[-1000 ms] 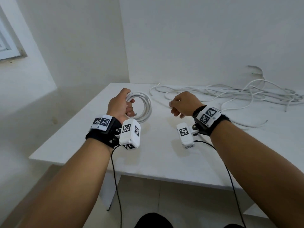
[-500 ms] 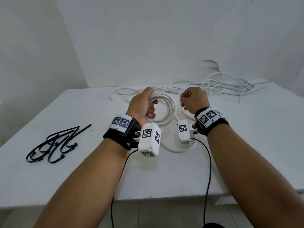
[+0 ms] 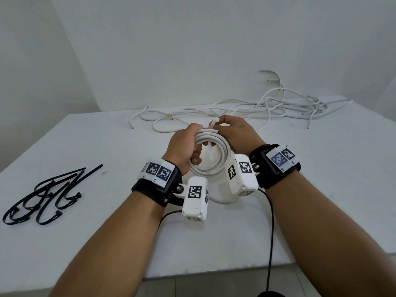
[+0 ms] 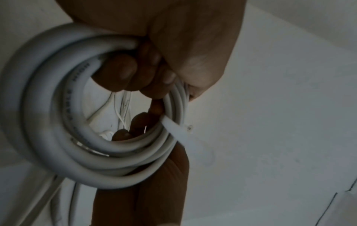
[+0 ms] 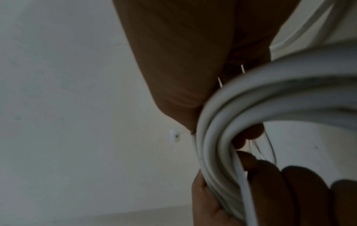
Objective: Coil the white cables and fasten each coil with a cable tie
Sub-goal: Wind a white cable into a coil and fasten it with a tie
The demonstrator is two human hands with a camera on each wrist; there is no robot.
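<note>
One coil (image 3: pixel 211 156) of white cable, wound in several turns, is held above the table (image 3: pixel 102 133) between two hands. The left hand (image 3: pixel 184 145) curls its grip round the coil's left side; the right hand (image 3: pixel 236 133) pinches the coil's far edge together with one white cable tie (image 3: pixel 211 151) crossing it. Beyond both grips lies a tangle of loose white cables (image 3: pixel 267 108); their count cannot be told. Well left of the left grip lies a pile of black cable ties (image 3: pixel 42 200).
</note>
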